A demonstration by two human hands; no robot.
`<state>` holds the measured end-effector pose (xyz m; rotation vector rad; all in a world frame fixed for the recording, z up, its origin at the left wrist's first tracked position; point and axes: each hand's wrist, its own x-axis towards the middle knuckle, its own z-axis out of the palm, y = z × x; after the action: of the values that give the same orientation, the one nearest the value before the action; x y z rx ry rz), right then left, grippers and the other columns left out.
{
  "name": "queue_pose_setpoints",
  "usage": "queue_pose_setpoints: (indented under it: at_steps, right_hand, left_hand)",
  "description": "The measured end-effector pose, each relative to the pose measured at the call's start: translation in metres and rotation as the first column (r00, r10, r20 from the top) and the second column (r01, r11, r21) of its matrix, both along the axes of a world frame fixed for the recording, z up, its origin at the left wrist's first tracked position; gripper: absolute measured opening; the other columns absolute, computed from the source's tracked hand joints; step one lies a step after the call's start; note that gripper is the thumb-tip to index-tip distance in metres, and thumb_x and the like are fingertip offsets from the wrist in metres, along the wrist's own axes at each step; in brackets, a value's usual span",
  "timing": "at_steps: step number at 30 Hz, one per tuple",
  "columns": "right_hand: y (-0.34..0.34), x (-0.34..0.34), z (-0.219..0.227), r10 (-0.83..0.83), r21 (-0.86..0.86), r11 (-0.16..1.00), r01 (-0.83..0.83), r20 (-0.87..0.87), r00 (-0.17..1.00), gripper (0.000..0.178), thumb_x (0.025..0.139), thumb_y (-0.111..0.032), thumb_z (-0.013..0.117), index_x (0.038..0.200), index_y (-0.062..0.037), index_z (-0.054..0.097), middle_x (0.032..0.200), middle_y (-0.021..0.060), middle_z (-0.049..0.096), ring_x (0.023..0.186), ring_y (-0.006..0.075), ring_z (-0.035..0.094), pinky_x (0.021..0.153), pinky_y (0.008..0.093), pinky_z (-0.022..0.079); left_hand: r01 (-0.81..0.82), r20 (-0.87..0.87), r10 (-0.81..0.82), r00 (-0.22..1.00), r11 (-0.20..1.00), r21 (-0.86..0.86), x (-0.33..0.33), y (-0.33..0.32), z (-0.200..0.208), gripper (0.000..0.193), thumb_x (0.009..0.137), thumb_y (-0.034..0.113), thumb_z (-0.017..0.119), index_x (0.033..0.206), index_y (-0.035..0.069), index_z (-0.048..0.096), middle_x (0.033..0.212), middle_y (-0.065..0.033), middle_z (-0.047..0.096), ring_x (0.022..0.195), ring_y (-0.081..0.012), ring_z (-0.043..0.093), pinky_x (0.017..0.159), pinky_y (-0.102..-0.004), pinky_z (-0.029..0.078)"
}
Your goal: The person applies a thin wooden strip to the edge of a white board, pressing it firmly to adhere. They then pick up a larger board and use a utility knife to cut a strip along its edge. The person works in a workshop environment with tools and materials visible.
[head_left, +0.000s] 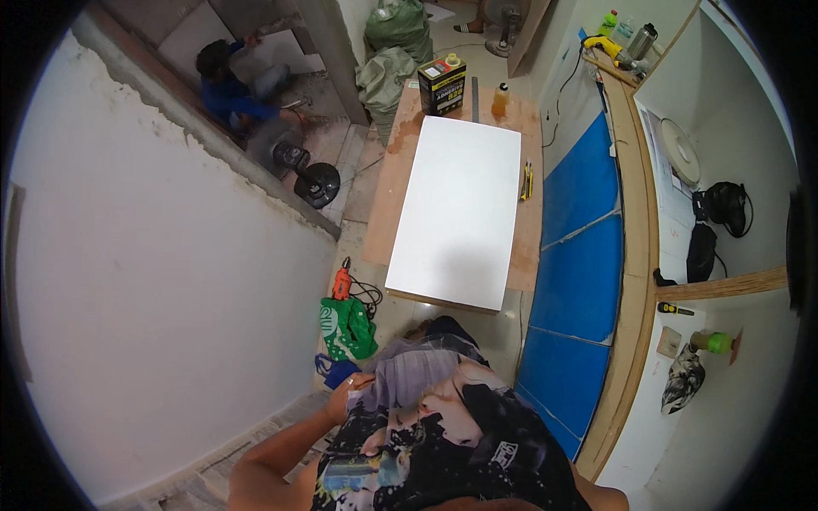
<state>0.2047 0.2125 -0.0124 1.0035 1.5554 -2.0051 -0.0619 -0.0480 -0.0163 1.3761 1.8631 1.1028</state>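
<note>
My left hand (346, 397), with a ring on one finger, rests against my clothing at the left hip. Its fingertips run into the fabric, so their grip is hidden. My right hand is out of view. In front of me a white rectangular board (456, 213) lies flat on a plywood worktop (530, 226), its near end reaching past the worktop's edge. Beside the board's right edge is a yellow and black utility knife (527, 180). Beyond its far edge stand a black and yellow can (443, 88) and a small bottle of amber liquid (500, 100), with a metal ruler (475, 100) between them.
On the floor at left lie an orange power tool (342, 281) and a green bag (348, 330). A fan (315, 183) stands near a crouching person (230, 94). Stuffed sacks (388, 81) sit at the back. Blue panels (573, 272) and shelving (635, 298) line the right side.
</note>
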Motion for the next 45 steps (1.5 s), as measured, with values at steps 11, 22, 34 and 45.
queue_pose_setpoints:
  at_steps: [11,22,34,45]
  right_hand:
    - [-0.003,-0.109,0.147,-0.025,-0.186,0.982,0.016,-0.048,0.999,0.020,0.098,-0.021,0.045,0.107,-0.0117,0.062,0.080,0.0057,0.052,0.065,0.0155,0.051,0.056,0.0331,0.040]
    - [-0.037,-0.093,0.098,0.017,-0.007,1.000,-0.018,-0.158,0.987,0.015,0.098,-0.020,0.047,0.098,-0.0144,0.061,0.069,-0.0003,0.047,0.050,0.0096,0.042,0.043,0.0267,0.032]
    - [-0.030,-0.081,0.056,0.024,-0.036,0.999,-0.029,-0.123,0.992,0.021,0.099,-0.031,0.049,0.093,-0.0130,0.058,0.074,-0.0006,0.049,0.061,0.0111,0.045,0.052,0.0273,0.035]
    - [-0.017,-0.016,-0.032,-0.098,-0.040,0.994,0.099,0.027,0.995,0.032,0.100,-0.042,0.050,0.089,-0.0118,0.056,0.077,-0.0009,0.051,0.071,0.0125,0.049,0.060,0.0277,0.038]
  left_hand:
    - [0.136,-0.045,-0.138,0.989,0.989,-0.061,-0.025,0.001,-0.024,0.050,0.079,0.026,0.066,0.119,-0.003,0.058,0.129,-0.0212,0.054,0.112,-0.0358,0.054,0.099,-0.0428,0.043]
    - [0.143,0.025,-0.142,0.990,0.989,-0.030,-0.027,0.009,-0.013,0.058,0.077,0.030,0.069,0.122,-0.004,0.057,0.128,-0.0226,0.054,0.110,-0.0360,0.055,0.097,-0.0424,0.043]
    - [0.152,-0.100,-0.154,0.983,0.988,-0.022,-0.025,0.009,-0.017,0.056,0.078,0.028,0.068,0.123,-0.002,0.056,0.129,-0.0216,0.053,0.111,-0.0367,0.054,0.098,-0.0432,0.043]
    - [0.184,-0.091,-0.182,0.979,0.983,0.009,-0.021,0.027,-0.014,0.038,0.085,0.010,0.065,0.121,-0.001,0.060,0.112,-0.0154,0.062,0.105,-0.0306,0.058,0.094,-0.0381,0.044]
